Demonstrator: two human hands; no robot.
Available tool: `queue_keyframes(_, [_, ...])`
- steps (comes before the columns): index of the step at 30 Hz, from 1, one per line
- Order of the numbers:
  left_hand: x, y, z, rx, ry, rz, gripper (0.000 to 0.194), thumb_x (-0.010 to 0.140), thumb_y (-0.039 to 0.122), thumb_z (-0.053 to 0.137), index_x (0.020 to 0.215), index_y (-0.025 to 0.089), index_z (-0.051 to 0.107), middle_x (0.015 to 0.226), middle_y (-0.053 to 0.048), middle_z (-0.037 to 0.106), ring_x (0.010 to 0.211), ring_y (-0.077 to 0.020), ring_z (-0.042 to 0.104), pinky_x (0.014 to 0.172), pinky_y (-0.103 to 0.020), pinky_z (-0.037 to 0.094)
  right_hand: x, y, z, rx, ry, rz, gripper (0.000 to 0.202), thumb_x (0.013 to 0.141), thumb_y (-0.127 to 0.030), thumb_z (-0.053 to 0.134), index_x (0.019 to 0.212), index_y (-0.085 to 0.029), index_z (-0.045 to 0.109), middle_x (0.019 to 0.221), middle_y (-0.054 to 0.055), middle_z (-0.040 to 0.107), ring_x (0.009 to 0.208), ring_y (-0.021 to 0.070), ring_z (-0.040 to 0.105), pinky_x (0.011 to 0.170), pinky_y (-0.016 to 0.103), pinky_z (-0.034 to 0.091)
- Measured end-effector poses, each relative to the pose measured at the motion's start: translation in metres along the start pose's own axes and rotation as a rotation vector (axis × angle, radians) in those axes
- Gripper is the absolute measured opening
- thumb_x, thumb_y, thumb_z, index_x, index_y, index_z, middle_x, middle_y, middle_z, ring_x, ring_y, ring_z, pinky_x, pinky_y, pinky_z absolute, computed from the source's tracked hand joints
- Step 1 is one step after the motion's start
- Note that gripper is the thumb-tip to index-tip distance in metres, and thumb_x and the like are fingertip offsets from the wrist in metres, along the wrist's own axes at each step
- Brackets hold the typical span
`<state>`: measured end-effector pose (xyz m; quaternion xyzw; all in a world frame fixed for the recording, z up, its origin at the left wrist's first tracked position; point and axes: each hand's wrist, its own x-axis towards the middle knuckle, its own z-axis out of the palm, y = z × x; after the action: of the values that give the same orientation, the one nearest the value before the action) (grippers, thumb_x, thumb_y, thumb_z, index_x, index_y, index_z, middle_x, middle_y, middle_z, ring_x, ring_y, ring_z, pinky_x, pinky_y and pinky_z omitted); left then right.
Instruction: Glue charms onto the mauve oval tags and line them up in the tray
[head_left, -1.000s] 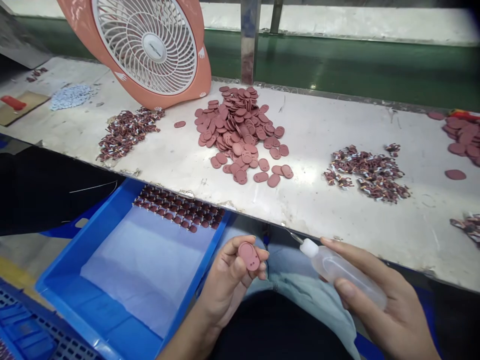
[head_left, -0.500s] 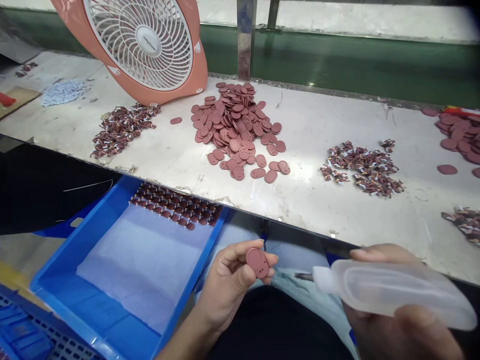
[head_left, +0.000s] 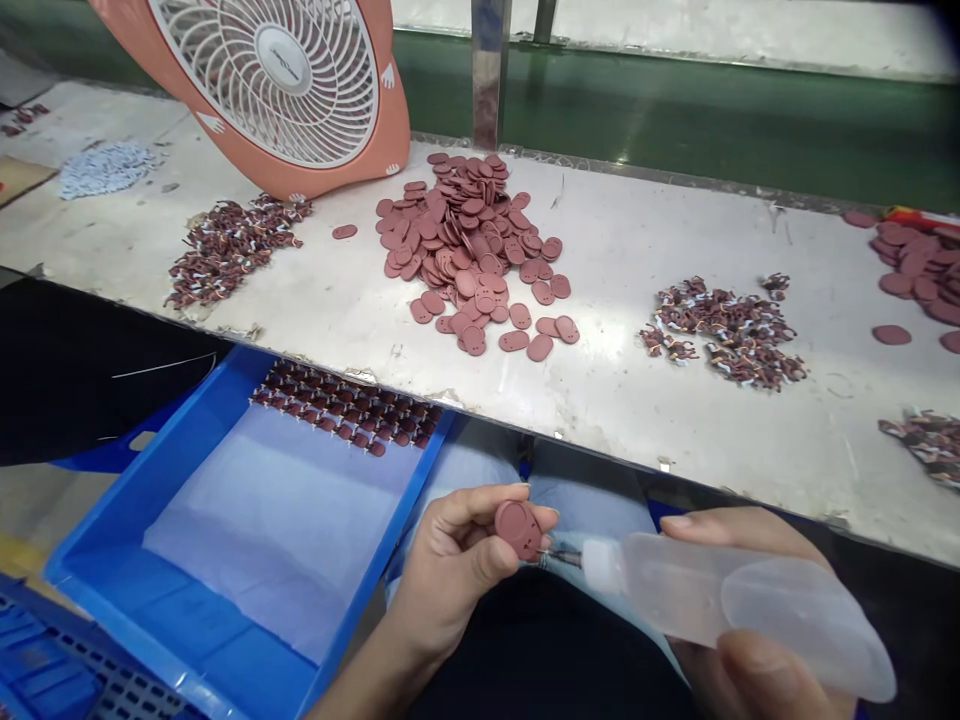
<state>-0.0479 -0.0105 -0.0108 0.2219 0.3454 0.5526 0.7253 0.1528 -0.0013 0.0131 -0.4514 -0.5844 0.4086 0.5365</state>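
Note:
Between thumb and fingers, my left hand (head_left: 465, 560) pinches a dark red oval disc (head_left: 517, 529) with small holes near its lower end. My right hand (head_left: 757, 610) is wrapped round a translucent squeeze bottle (head_left: 697, 590), which lies nearly level. Its thin dark nozzle tip (head_left: 564, 556) points left and reaches the lower edge of the disc; whether it touches I cannot tell. Beyond my hands, a large heap of similar red discs (head_left: 469, 235) lies on the white worktable (head_left: 600, 400).
Left of my hands, a blue tray (head_left: 247, 690) holds a pale sheet and rows of small dark red pieces (head_left: 352, 405). On the table stand an orange fan (head_left: 281, 75), small brown-and-white pieces (head_left: 724, 330), a similar pile (head_left: 229, 250) and more discs (head_left: 919, 265).
My right hand has brought the bottle left, so its nozzle is now at the disc. My left hand keeps its pinch almost in place. The view has shifted slightly.

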Motion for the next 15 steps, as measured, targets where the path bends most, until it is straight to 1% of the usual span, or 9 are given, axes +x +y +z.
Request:
queue_keyframes(2, [-0.0002,0.0001,-0.0004,0.004,0.004,0.003,0.026,0.077,0.033,0.081,0.103,0.032,0.079,0.095,-0.002,0.081,0.082,-0.0121,0.075,0.078,-0.018,0.057,0.0004,-0.0017,0.0008,0.012,-0.010,0.017,0.029,0.089,-0.045,0.059,0.108,-0.025,0.067,0.055,0.000,0.057,0.036,0.0184,0.052,0.030,0.029,0.038])
queue_keyframes(8, [-0.0010,0.0020,0.0009,-0.002,0.025,0.002,0.025,0.077,0.030,0.081,0.102,0.031,0.079,0.094,-0.003,0.081,0.082,-0.0130,0.075,0.079,-0.020,0.058,0.0000,-0.0037,0.0036,0.019,0.021,0.037,0.029,0.087,-0.046,0.062,0.108,-0.027,0.067,0.056,-0.002,0.058,0.036,0.0164,0.050,0.029,0.028,0.037])
queue_keyframes(15, [-0.0010,0.0018,0.0000,0.014,0.023,0.001,0.024,0.078,0.031,0.080,0.102,0.031,0.079,0.096,-0.001,0.081,0.083,-0.0116,0.075,0.080,-0.018,0.057,-0.0054,-0.0020,0.0006,0.009,0.027,0.095,0.028,0.087,-0.046,0.061,0.108,-0.029,0.068,0.065,0.001,0.063,0.038,0.0175,0.051,0.030,0.031,0.038])
